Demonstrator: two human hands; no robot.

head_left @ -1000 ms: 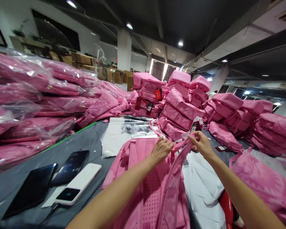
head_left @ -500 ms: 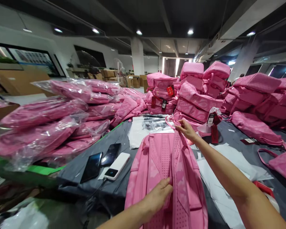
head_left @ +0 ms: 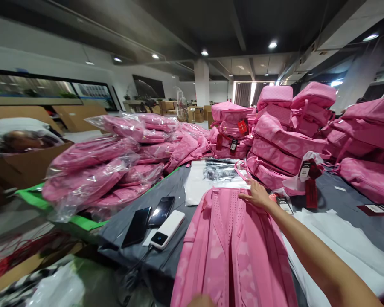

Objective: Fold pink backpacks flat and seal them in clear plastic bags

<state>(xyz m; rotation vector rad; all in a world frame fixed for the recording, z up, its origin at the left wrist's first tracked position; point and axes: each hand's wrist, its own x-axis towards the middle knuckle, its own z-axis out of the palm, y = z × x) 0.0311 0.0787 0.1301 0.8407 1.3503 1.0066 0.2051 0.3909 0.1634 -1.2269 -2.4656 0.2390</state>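
Note:
A pink camouflage backpack (head_left: 222, 256) lies in front of me with its padded back and shoulder straps facing up. My right hand (head_left: 258, 194) is at its top right, by the upper end of a strap, fingers and thumb spread apart. Just beyond the fingers a thin pink loop (head_left: 241, 171) rises over a white printed plastic bag (head_left: 195, 181). Only a blurred bit of my left hand (head_left: 202, 301) shows at the bottom edge, over the lower part of the backpack; its fingers cannot be made out.
Two dark phones (head_left: 137, 227) and a cabled white power bank (head_left: 168, 230) lie left of the backpack. Plastic-wrapped pink backpacks (head_left: 92, 170) are heaped at left, unwrapped ones (head_left: 275, 136) stacked behind and right. White sheets (head_left: 336, 243) lie at right. A person's head (head_left: 22, 140) shows far left.
My left hand has dropped from the backpack's middle to the bottom edge of the view. My right hand's fingers have spread from a pinch on the strap top. The view has turned left.

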